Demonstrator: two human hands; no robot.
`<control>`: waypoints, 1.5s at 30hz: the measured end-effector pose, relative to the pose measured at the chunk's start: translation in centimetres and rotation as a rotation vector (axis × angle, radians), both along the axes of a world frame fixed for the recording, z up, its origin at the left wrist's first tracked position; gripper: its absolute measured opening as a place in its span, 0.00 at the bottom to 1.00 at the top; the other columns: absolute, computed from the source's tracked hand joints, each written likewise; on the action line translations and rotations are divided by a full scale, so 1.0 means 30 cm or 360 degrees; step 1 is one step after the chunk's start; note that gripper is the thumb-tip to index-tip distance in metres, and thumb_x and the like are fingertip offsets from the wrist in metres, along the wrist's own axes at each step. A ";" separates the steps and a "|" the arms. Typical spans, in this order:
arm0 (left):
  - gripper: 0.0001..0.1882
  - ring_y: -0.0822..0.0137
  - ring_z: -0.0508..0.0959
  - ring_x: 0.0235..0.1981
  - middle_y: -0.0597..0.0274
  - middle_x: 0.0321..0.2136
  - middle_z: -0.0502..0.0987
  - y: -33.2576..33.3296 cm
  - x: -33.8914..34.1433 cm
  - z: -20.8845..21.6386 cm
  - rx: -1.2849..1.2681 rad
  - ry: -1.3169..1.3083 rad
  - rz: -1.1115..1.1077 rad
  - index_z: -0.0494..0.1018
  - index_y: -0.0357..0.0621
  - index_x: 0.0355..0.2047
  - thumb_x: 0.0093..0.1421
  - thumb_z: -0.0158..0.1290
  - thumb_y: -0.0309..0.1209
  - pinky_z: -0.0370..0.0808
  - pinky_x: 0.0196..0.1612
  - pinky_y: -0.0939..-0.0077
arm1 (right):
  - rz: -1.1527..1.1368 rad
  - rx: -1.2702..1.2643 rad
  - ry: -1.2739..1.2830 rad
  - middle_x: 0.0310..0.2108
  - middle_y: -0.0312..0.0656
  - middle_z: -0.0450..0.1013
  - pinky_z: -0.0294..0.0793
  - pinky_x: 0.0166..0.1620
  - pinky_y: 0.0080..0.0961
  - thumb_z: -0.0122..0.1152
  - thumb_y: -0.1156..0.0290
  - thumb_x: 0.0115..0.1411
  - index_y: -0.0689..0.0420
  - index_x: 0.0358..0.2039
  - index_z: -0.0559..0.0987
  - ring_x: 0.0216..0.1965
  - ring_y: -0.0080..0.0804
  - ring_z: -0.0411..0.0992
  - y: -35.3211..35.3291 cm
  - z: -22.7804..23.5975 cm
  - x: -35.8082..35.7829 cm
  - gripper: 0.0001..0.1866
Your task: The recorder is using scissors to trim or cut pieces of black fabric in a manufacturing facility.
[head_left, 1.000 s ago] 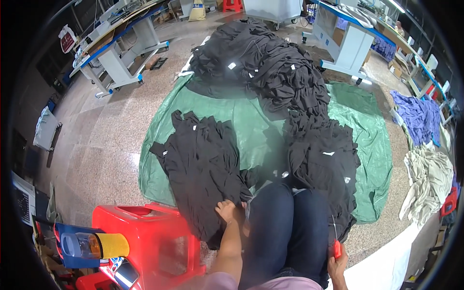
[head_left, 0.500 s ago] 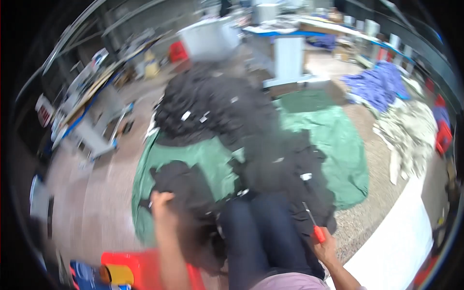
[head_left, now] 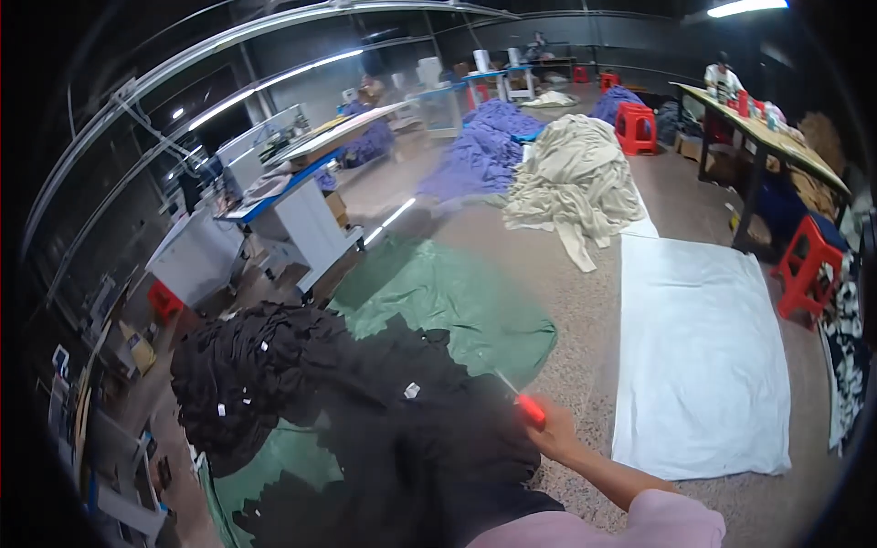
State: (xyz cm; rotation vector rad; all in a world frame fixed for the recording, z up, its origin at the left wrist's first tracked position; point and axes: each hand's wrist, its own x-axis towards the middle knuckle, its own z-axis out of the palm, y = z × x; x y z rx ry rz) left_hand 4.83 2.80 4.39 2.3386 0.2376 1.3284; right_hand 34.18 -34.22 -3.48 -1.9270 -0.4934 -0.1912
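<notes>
My right hand [head_left: 555, 431] is closed around the red handle of a slim tool [head_left: 530, 411]. Its thin metal shaft points up and away to the left; blur keeps me from telling its exact kind. Just left of that hand, dark cloth pieces [head_left: 429, 429] with a small white label lie heaped in front of me. They join a larger dark garment pile [head_left: 247, 356] farther left, which carries several white labels. Beneath the dark cloth spreads a green sheet [head_left: 457, 292]. My left hand is out of the picture.
A white sheet [head_left: 703, 365] covers floor on the right. Beyond lie a cream cloth pile [head_left: 580, 169] and a purple one [head_left: 489, 146]. Red stools [head_left: 808, 269] stand near a long table [head_left: 776, 137], where a person [head_left: 723, 78] is. Sewing tables [head_left: 292, 205] stand at left.
My view has swung to the right and up, bringing the white sheet and long table into sight. My left hand, earlier on dark cloth, has left the picture. The right hand still holds the red-handled tool.
</notes>
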 end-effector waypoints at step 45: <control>0.42 0.46 0.42 0.71 0.44 0.71 0.33 -0.153 0.351 0.059 -0.0012 -0.0008 -0.0076 0.29 0.39 0.70 0.70 0.34 0.52 0.42 0.70 0.56 | 0.0529 0.0362 -0.0363 0.49 0.49 0.74 0.76 0.50 0.33 0.63 0.69 0.59 0.56 0.56 0.70 0.49 0.45 0.75 0.379 0.192 -0.070 0.25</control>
